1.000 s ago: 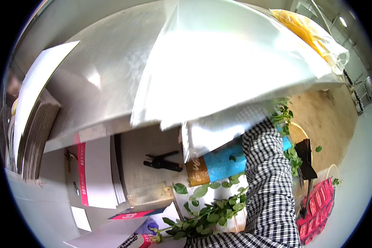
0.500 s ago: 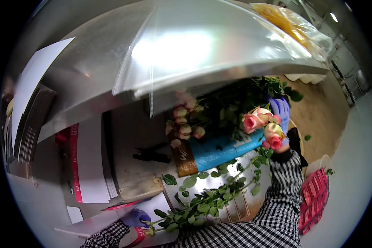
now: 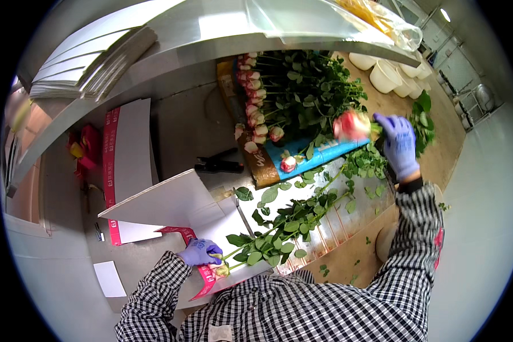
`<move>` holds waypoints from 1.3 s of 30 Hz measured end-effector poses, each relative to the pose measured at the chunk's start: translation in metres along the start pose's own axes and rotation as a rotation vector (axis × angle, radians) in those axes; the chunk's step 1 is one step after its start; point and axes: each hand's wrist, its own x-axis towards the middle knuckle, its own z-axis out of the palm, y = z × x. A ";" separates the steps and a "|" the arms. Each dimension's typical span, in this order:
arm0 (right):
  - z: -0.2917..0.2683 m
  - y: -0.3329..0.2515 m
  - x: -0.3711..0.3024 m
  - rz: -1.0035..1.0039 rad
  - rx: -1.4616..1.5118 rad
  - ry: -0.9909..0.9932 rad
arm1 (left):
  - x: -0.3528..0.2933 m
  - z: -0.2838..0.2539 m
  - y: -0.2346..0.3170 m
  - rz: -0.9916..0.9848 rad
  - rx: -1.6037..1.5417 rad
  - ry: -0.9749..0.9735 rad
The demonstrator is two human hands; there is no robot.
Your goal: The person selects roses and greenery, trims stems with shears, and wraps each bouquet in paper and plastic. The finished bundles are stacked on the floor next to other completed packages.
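Note:
My left hand (image 3: 201, 252), in a purple glove, is closed around the top of a rose, beside pale rose heads (image 3: 220, 269) at the lower left. Their leafy stems (image 3: 290, 223) stretch up to the right over a white sheet. At the right, my gloved right hand (image 3: 400, 147) pinches a pink-and-white rose (image 3: 352, 125) just below its head; the bloom is blurred. Behind it lies a pile of roses (image 3: 302, 85), heads lined up at left, on a blue and brown wrapper (image 3: 319, 155). One loose rose head (image 3: 288, 164) rests at the wrapper's near edge.
A folded white board with a red edge (image 3: 171, 202) stands by my left hand. Black pliers-like tool (image 3: 219, 166) lies behind it. White boards (image 3: 97, 62) are stacked on the metal shelf (image 3: 222, 48) overhead. White tubs (image 3: 385, 76) stand at the far right.
The view has shifted, showing more of the rose pile. My right hand has moved up and outward with a rose. Two blooms showed beside it before. My left hand stays by the pale heads.

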 end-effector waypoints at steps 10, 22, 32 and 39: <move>0.060 -0.308 -0.073 -0.440 0.713 -0.428 | -0.024 0.036 -0.017 0.042 0.021 0.329; 0.121 -0.334 -0.104 -0.389 1.201 -0.662 | -0.034 0.073 -0.023 -0.040 -0.013 0.738; 0.088 -0.319 -0.067 -0.104 1.502 -0.797 | -0.036 0.063 -0.021 -0.129 -0.013 0.631; 0.102 -0.329 -0.105 -0.539 1.588 -1.284 | -0.041 0.070 -0.027 -0.049 0.077 0.678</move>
